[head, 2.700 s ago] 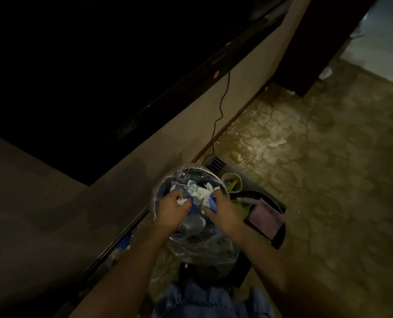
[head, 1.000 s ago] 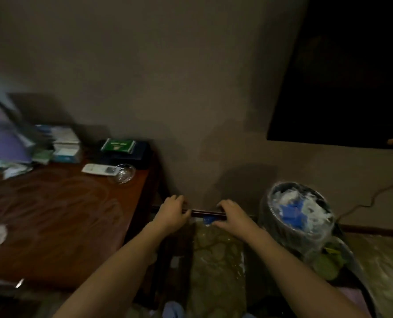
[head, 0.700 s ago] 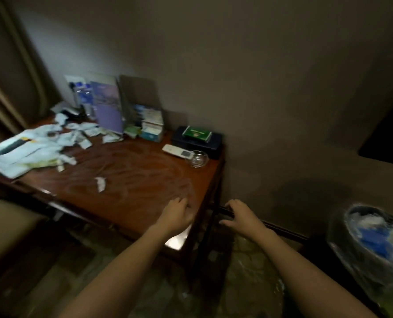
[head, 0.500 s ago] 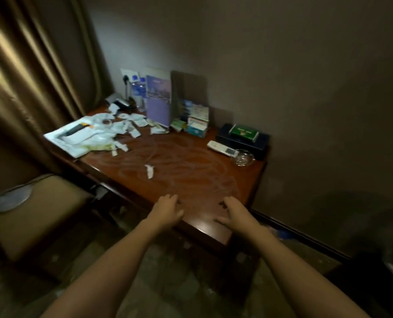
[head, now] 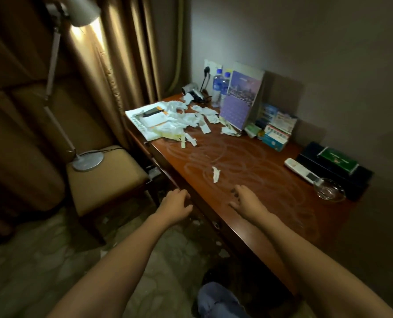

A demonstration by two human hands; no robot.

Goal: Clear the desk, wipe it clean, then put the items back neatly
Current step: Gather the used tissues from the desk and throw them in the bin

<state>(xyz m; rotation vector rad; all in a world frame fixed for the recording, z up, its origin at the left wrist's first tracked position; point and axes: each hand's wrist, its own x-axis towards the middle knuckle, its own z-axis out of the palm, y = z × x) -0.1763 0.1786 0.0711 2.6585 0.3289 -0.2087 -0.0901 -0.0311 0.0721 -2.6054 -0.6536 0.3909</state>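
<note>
- The desk (head: 248,166) is a reddish-brown wooden top set against the wall, its bare middle marked with pale swirling streaks; one torn paper scrap (head: 215,174) lies alone on that middle part
- At the far left end a heap of torn paper (head: 186,119) spreads over a flat printed sheet (head: 145,121) that overhangs the desk edge; a dark flat object lies on that sheet
- In the far corner stand two water bottles (head: 218,88) with blue caps, beside a hair dryer (head: 192,91) and in front of a wall socket; a purple calendar (head: 240,101) stands upright just right of the bottles
- Small boxes (head: 274,134) sit beside the calendar; further right a white remote (head: 302,172) lies just in front of a dark box (head: 335,166), with a glass ashtray (head: 328,191) at the remote's near end
- The right hand (head: 246,200) is over the near part of the desk, palm down, fingers loosely bent and holding nothing; whether it touches the wood I cannot tell
- The left hand (head: 175,206) hangs just off the front edge, fingers loosely curled and empty
- A padded stool (head: 108,180) left of the desk carries the round base of a lamp (head: 87,159); gold curtains hang behind
</note>
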